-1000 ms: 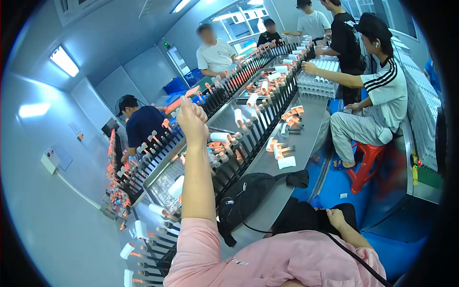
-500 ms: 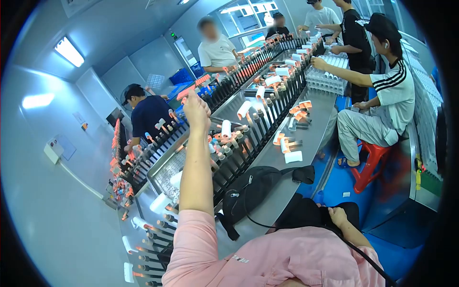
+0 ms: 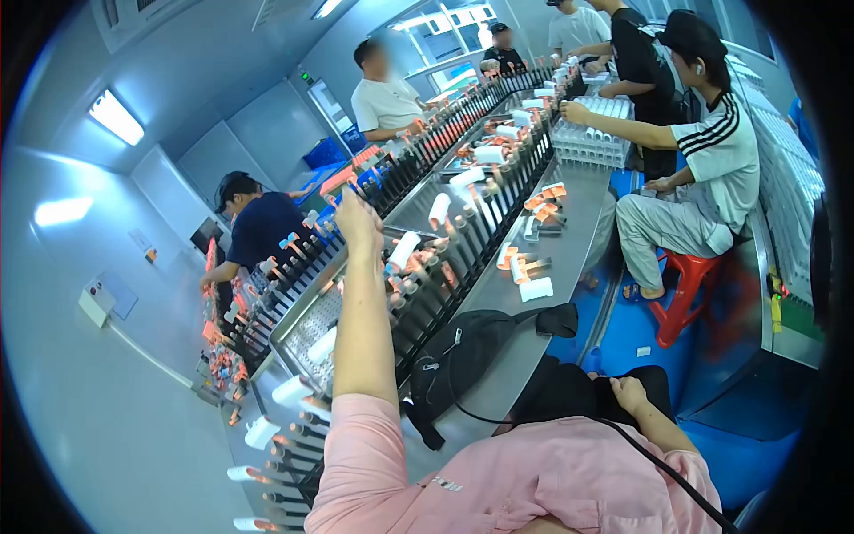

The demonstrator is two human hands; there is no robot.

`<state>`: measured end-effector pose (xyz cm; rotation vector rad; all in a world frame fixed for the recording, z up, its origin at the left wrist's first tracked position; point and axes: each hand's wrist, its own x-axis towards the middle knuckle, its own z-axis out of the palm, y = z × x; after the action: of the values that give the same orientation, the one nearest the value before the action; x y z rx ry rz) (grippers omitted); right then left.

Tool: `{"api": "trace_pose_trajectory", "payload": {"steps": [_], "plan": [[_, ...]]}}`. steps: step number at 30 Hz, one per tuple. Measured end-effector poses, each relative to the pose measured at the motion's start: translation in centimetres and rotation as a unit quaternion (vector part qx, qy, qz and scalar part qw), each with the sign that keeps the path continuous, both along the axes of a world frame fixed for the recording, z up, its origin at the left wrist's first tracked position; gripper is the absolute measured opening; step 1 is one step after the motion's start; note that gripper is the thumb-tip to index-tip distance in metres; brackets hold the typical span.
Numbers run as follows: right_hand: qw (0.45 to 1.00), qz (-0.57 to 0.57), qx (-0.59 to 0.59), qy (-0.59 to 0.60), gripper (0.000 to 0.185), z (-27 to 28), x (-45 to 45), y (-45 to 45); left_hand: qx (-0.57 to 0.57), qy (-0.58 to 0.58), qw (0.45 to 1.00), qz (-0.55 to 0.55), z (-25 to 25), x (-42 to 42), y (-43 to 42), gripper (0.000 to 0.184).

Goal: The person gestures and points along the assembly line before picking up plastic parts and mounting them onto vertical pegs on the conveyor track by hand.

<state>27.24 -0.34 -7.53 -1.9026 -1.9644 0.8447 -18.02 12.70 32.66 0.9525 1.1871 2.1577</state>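
Your left hand (image 3: pixel 358 224) reaches out over the conveyor line (image 3: pixel 411 212), its fingers curled nearly closed on an orange piece (image 3: pixel 339 181) at their tips; blur hides the exact grip. Your right hand (image 3: pixel 630 392) rests on your lap, its fingers loosely bent, and you cannot tell from here whether they hold anything.

Black upright holders (image 3: pixel 495 212) line the conveyor, many topped with white or orange parts. Just right of your left forearm, a white sleeve (image 3: pixel 405 252) lies tilted among orange parts. To the forearm's left is a perforated metal tray (image 3: pixel 305 335).

A black bag (image 3: pixel 458 356) lies on the near part of the worktop (image 3: pixel 580 238), beside the holders. Farther along, loose orange and white parts (image 3: pixel 536 289) lie near the worktop's right edge. Beyond them, a co-worker (image 3: pixel 725 160) on a red stool (image 3: pixel 683 301) reaches one hand to stacked clear trays (image 3: pixel 591 153). Across the conveyor, a person in a dark blue shirt (image 3: pixel 265 227) leans over another row of parts.
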Motion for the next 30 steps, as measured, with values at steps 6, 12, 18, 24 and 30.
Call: {"api": "trace_pose_trajectory", "payload": {"steps": [6,12,18,24,30], "plan": [[1.0,-0.02,-0.006,0.006,0.046,0.3,0.7,-0.3,-0.033,-0.01,0.999,0.027,-2.9,-1.8,1.1,0.039],[1.0,-0.006,-0.001,-0.001,0.047,-0.1,0.2,0.0,0.008,-0.001,1.0,-0.005,1.5,1.7,0.7,0.042],[1.0,-0.016,0.003,0.018,0.048,0.4,0.8,-0.1,-0.066,0.043,0.996,0.048,-4.9,-1.3,4.0,0.039],[1.0,0.002,-0.003,0.002,0.047,-0.6,0.7,0.2,0.045,0.028,0.998,-0.018,2.4,2.6,1.4,0.038],[0.999,-0.016,0.007,0.027,0.047,-0.4,0.7,-0.1,0.031,0.051,0.991,0.12,-5.8,-3.6,8.3,0.038]]}}
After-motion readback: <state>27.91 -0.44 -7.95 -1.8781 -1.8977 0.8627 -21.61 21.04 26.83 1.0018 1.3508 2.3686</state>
